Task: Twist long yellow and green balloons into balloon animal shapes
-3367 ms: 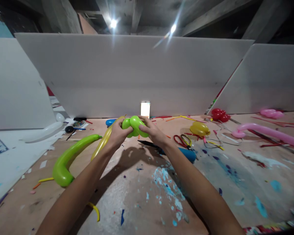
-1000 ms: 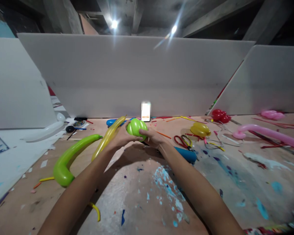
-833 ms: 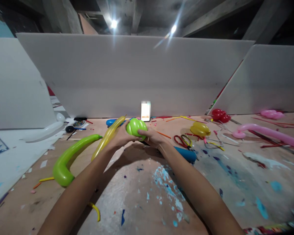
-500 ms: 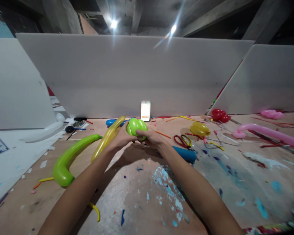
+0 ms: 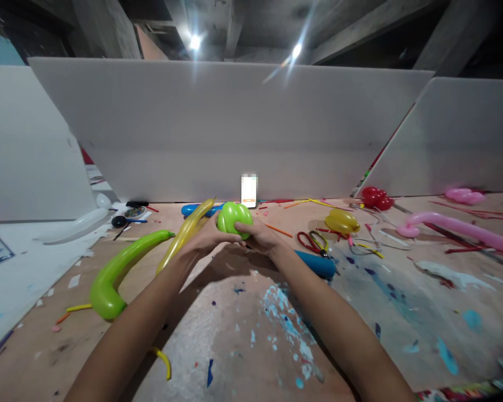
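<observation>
A bunched light-green balloon point(image 5: 233, 216), made of several rounded lobes, is held up between both hands above the table. My left hand point(image 5: 212, 235) grips its left and lower side, and part of the fingers is hidden behind it. On the other side my right hand point(image 5: 260, 234) presses its thumb against the lower front of the balloon. Left of my left hand lies a long yellow balloon point(image 5: 187, 230), partly over a blue balloon point(image 5: 188, 210). A long curved green balloon point(image 5: 116, 272) rests near my left forearm.
Right of my hands lie a blue cylinder point(image 5: 318, 264), scissors point(image 5: 313, 242), a yellow balloon point(image 5: 342, 221), a red balloon point(image 5: 376, 198) and a long pink balloon point(image 5: 465, 228). A lit phone point(image 5: 248, 191) leans on the white board point(image 5: 235, 128). Limp balloons and paint stains dot the table.
Both hands still hold the green bunched balloon in nearly the same place. My left hand's fingers and thumb have shifted slightly around its underside.
</observation>
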`<control>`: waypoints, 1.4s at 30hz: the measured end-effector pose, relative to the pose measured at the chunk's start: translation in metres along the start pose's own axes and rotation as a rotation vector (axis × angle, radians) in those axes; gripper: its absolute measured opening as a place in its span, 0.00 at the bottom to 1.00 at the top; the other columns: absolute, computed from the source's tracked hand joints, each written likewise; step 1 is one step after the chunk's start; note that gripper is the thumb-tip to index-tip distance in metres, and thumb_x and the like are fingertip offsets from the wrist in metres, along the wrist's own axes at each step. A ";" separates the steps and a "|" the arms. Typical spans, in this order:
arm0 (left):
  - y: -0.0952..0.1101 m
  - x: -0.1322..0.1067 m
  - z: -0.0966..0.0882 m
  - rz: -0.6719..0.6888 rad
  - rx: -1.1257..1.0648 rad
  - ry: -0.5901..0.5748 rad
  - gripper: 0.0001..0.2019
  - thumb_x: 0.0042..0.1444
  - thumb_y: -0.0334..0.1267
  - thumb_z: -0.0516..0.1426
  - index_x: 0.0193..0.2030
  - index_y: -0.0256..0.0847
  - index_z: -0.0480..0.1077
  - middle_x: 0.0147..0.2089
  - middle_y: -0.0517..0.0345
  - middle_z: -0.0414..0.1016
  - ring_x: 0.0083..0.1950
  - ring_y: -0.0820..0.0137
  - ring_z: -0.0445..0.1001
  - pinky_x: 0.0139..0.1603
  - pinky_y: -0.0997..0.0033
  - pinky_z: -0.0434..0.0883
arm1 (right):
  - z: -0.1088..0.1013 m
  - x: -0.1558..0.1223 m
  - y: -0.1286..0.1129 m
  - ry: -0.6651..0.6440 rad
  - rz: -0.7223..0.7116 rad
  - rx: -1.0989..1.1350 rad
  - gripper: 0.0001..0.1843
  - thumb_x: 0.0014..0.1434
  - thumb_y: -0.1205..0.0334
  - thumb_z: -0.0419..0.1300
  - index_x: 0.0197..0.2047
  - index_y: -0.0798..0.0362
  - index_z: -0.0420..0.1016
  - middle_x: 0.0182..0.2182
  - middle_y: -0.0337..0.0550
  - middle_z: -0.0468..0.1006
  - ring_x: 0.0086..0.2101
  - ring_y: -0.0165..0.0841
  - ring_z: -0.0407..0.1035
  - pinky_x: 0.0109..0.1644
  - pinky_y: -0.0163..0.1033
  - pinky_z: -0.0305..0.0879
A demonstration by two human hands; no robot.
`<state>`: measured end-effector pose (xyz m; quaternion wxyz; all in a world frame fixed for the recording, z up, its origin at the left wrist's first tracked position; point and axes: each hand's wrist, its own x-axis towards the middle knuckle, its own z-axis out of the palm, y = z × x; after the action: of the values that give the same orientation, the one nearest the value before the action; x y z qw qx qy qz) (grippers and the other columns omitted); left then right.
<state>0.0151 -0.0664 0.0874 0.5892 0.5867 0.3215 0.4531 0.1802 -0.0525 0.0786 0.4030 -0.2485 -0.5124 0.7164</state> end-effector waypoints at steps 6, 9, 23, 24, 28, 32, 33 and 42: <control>-0.006 0.002 -0.011 -0.132 -0.221 -0.120 0.25 0.41 0.34 0.66 0.49 0.34 0.71 0.45 0.47 0.76 0.46 0.60 0.75 0.52 0.58 0.70 | -0.003 -0.001 0.000 -0.030 -0.005 -0.006 0.26 0.43 0.56 0.72 0.43 0.53 0.68 0.30 0.37 0.72 0.25 0.26 0.65 0.24 0.30 0.63; -0.007 0.004 -0.008 -0.098 -0.229 -0.100 0.27 0.40 0.33 0.66 0.51 0.35 0.70 0.45 0.48 0.76 0.45 0.62 0.75 0.50 0.60 0.71 | -0.006 0.001 0.003 -0.001 0.023 0.000 0.25 0.44 0.56 0.72 0.43 0.53 0.68 0.30 0.37 0.72 0.25 0.26 0.65 0.25 0.31 0.64; -0.009 0.006 -0.006 -0.071 -0.196 -0.021 0.26 0.39 0.30 0.67 0.48 0.36 0.72 0.47 0.48 0.76 0.48 0.60 0.74 0.52 0.61 0.67 | -0.010 0.004 0.005 0.002 -0.017 -0.073 0.24 0.45 0.57 0.71 0.43 0.52 0.69 0.31 0.37 0.72 0.26 0.26 0.66 0.25 0.31 0.62; -0.009 0.006 -0.006 -0.066 -0.195 -0.029 0.26 0.39 0.30 0.67 0.49 0.35 0.72 0.48 0.47 0.76 0.48 0.59 0.74 0.53 0.60 0.67 | -0.011 0.004 0.006 0.005 -0.017 -0.078 0.23 0.45 0.57 0.71 0.43 0.53 0.69 0.31 0.37 0.72 0.26 0.26 0.66 0.25 0.31 0.62; -0.008 0.007 -0.007 -0.059 -0.160 -0.022 0.28 0.40 0.31 0.67 0.52 0.33 0.70 0.48 0.44 0.76 0.48 0.57 0.74 0.52 0.58 0.67 | -0.011 0.007 0.008 0.005 -0.034 -0.080 0.23 0.46 0.58 0.70 0.44 0.52 0.70 0.34 0.39 0.75 0.28 0.28 0.67 0.27 0.32 0.63; -0.011 0.009 -0.010 -0.053 -0.120 -0.002 0.30 0.40 0.31 0.68 0.54 0.34 0.70 0.50 0.44 0.75 0.49 0.57 0.74 0.53 0.57 0.68 | -0.009 0.008 0.009 0.001 -0.105 -0.079 0.22 0.46 0.60 0.70 0.45 0.51 0.70 0.40 0.40 0.76 0.32 0.29 0.70 0.32 0.34 0.65; -0.013 0.009 -0.011 -0.051 -0.113 0.004 0.30 0.40 0.31 0.68 0.53 0.34 0.70 0.50 0.44 0.75 0.50 0.57 0.74 0.54 0.57 0.68 | -0.009 0.008 0.010 0.007 -0.107 -0.080 0.22 0.46 0.61 0.70 0.45 0.51 0.70 0.40 0.41 0.76 0.33 0.30 0.70 0.32 0.34 0.66; -0.024 0.009 -0.014 -0.058 -0.066 0.036 0.31 0.41 0.35 0.67 0.55 0.36 0.69 0.49 0.44 0.76 0.45 0.56 0.76 0.44 0.58 0.72 | -0.011 0.011 0.020 0.089 -0.090 -0.147 0.21 0.48 0.56 0.69 0.43 0.51 0.68 0.28 0.36 0.71 0.21 0.25 0.61 0.19 0.30 0.56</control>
<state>0.0093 -0.0503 0.0635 0.6153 0.5489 0.3340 0.4566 0.1759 -0.0407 0.0571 0.4377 -0.2857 -0.5559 0.6463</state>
